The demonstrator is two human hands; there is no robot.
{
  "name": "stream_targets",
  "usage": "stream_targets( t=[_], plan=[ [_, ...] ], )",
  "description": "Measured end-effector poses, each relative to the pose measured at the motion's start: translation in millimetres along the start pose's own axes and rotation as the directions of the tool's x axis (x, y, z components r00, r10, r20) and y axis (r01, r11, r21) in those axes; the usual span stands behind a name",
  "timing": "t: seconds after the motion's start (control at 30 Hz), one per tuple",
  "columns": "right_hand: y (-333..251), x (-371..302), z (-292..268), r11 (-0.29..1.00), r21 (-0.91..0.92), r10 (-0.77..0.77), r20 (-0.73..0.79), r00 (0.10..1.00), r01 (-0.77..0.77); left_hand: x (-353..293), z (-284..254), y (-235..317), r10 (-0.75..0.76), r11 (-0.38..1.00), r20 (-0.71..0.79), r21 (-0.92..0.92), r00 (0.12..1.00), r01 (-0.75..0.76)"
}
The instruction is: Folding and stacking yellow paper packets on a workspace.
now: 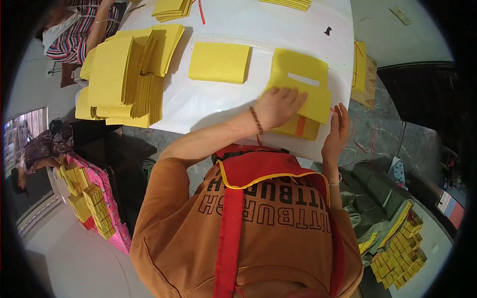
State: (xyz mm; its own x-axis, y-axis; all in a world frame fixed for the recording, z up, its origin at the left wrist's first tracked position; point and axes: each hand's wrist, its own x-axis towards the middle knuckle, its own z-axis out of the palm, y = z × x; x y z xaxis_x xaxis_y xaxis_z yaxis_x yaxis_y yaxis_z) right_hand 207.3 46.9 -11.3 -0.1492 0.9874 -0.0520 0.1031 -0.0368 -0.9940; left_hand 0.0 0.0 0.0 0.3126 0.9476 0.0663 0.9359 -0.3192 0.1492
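Observation:
In front of me at the table's near right lies a yellow paper envelope or folder point(317, 102) with a white strip, on top of more yellow paper with an orange band point(301, 126). My left hand point(282, 107) rests palm down across it, fingers stretched out and lightly bent. Beside its right edge my right hand point(336, 133) is held upright, fingers extended and nothing visible in them. Whether it touches the paper I cannot tell. A small neat stack of yellow paper point(219, 61) lies to the left of these.
Tall piles of yellow folded paper point(112, 72) stand at the table's left, with further stacks point(171, 9) at the far edge. A person in a striped top point(74, 37) is at the far left. Yellow bundles point(400, 253) sit low at the right, others point(84, 193) on a pink cloth.

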Motion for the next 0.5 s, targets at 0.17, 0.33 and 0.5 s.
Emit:
stream_targets(
  t=[0.17,0.33,0.5],
  plan=[
    [-4,-6,17,0.981,-0.080,-0.181,-0.042,0.983,0.177,-52,-59,-82,-0.047,0.983,-0.568,0.122,0.822,0.140],
    [-16,9,56,0.974,-0.103,-0.175,0.211,0.962,0.200,-97,-3,-150,-0.104,0.922,-0.471,0.285,0.876,0.263],
    [-23,13,113,0.988,-0.113,-0.035,0.498,0.866,0.105,-104,22,-160,-0.185,0.972,-0.193,0.106,0.964,0.208]
  ],
)
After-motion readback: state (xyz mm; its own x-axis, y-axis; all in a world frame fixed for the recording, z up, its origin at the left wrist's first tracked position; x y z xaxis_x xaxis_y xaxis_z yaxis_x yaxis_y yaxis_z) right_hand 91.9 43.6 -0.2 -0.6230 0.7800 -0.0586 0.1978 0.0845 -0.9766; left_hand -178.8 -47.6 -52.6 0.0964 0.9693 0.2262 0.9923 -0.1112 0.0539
